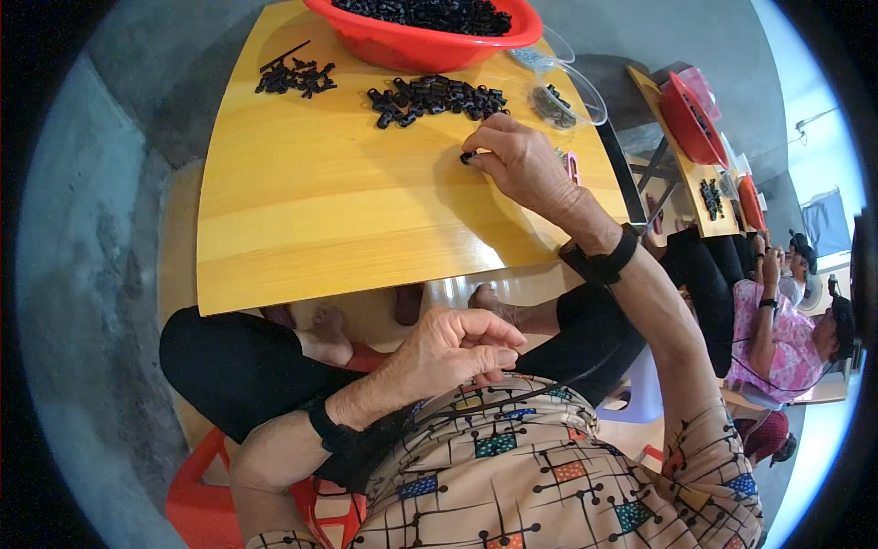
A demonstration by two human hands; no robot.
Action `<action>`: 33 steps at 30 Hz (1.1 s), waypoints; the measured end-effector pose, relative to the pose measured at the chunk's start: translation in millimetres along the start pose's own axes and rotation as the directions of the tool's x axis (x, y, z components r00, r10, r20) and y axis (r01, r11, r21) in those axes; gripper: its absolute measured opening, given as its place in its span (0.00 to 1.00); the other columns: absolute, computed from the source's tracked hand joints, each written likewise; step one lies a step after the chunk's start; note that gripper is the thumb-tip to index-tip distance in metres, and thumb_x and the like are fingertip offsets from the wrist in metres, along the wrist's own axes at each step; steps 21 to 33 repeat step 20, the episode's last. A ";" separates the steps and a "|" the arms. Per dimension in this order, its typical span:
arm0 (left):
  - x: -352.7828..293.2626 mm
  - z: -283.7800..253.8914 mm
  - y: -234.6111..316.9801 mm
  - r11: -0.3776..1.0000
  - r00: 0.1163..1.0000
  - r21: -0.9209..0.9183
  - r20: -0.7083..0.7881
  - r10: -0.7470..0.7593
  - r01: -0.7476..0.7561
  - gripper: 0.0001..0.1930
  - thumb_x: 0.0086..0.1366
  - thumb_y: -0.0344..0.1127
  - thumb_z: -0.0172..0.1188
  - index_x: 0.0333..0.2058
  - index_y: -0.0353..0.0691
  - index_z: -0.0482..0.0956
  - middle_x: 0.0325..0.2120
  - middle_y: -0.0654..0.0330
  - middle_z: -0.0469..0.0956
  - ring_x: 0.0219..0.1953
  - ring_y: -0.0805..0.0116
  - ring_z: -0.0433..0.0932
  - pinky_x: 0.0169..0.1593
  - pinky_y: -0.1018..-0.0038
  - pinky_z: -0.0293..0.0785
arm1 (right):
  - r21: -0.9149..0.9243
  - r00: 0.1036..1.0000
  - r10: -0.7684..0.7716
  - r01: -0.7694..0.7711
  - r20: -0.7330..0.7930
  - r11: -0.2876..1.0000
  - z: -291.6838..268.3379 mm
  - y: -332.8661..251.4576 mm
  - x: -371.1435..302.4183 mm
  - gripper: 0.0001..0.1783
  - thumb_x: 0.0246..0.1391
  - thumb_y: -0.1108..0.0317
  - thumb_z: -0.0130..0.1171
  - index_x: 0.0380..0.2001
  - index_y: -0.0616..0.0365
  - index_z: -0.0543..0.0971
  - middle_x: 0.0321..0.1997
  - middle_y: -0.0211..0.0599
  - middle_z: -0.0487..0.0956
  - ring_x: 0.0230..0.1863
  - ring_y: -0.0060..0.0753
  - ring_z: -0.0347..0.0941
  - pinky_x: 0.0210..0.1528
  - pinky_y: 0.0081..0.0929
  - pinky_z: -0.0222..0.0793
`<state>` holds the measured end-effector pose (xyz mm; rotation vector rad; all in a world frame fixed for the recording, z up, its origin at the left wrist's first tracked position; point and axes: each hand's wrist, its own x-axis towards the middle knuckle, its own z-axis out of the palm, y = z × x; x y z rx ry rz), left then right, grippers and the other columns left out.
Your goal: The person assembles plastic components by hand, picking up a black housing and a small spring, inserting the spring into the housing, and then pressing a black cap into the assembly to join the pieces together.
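Note:
My right hand (pixel 521 165) is over the yellow table, thumb and forefinger closed on a small black plastic part (pixel 466 158) at the tabletop. Just beyond it lies a loose pile of black plastic pieces (pixel 437 99). A second pile of thinner black parts (pixel 297 79) is at the far left, with a thin black rod (pixel 284 57) beside it. My left hand (pixel 448 352) hangs in front of my body, short of the table's near edge, its fingers loosely bent and nothing visible in them.
A red basin (pixel 421 44) heaped with black pieces stands at the table's far side. To its right are clear plastic tubs (pixel 585 101) of small parts and a pink-edged item (pixel 572 167). Another table (pixel 672 137) stands at the right, where other people sit.

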<state>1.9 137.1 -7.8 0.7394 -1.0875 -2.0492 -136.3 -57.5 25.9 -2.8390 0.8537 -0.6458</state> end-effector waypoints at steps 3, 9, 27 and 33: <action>3.5 -0.9 -4.2 1.000 1.000 0.019 -0.002 0.005 -0.005 0.11 0.59 0.32 0.58 0.40 0.34 0.76 0.25 0.60 0.79 0.25 0.79 0.77 0.29 0.83 0.75 | 0.024 0.999 0.034 -0.034 0.006 0.999 -3.0 -0.3 0.4 0.07 0.42 0.75 0.59 0.29 0.61 0.76 0.30 0.41 0.74 0.31 0.45 0.73 0.33 0.33 0.69; 3.3 -1.3 -4.0 1.000 1.000 0.028 -0.006 -0.004 0.005 0.11 0.58 0.31 0.59 0.40 0.34 0.76 0.24 0.60 0.79 0.25 0.80 0.76 0.28 0.83 0.74 | 0.051 0.995 0.005 0.000 -0.100 0.999 -9.6 8.1 16.0 0.05 0.43 0.72 0.57 0.26 0.59 0.77 0.28 0.41 0.75 0.30 0.47 0.73 0.34 0.37 0.70; 0.5 0.6 -2.3 0.999 1.000 0.045 -0.004 -0.001 0.001 0.11 0.58 0.32 0.59 0.39 0.34 0.77 0.24 0.60 0.79 0.25 0.80 0.76 0.28 0.84 0.74 | -0.047 0.987 0.110 -0.116 -0.115 0.992 -32.3 9.5 11.2 0.08 0.44 0.70 0.58 0.30 0.58 0.79 0.30 0.43 0.76 0.32 0.45 0.75 0.36 0.35 0.70; 0.5 0.6 -2.3 0.999 1.000 0.045 -0.004 -0.001 0.001 0.11 0.58 0.32 0.59 0.39 0.34 0.77 0.24 0.60 0.79 0.25 0.80 0.76 0.28 0.84 0.74 | -0.047 0.987 0.110 -0.116 -0.115 0.992 -32.3 9.5 11.2 0.08 0.44 0.70 0.58 0.30 0.58 0.79 0.30 0.43 0.76 0.32 0.45 0.75 0.36 0.35 0.70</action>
